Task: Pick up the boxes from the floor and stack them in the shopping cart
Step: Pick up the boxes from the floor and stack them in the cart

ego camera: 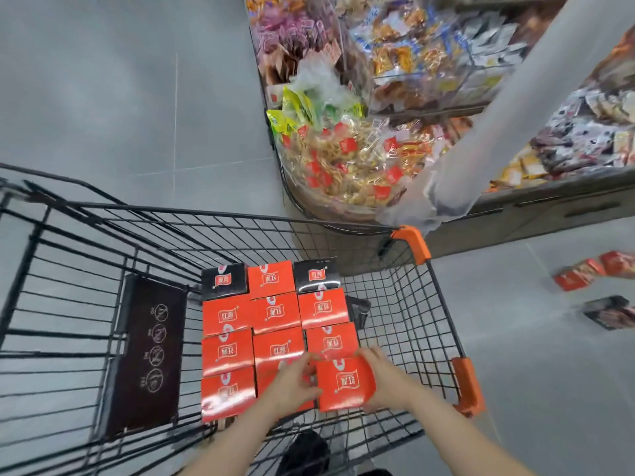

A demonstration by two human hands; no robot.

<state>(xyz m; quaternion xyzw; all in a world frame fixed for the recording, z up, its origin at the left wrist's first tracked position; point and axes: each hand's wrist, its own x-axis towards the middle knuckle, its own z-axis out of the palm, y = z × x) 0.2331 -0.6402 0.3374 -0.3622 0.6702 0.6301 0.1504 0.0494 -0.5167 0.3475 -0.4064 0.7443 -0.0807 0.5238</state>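
both hands, left hand (292,383) and right hand (385,383), grip an orange box (345,384) by its sides inside the shopping cart (422,324), beside the rows of boxes (275,314) already there.

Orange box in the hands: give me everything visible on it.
The orange box is glossy cardboard with a white-edged logo panel on its top face. It sits tilted at the near right corner of the box grid in the shopping cart. The left hand grips its left edge, the right hand its right side.
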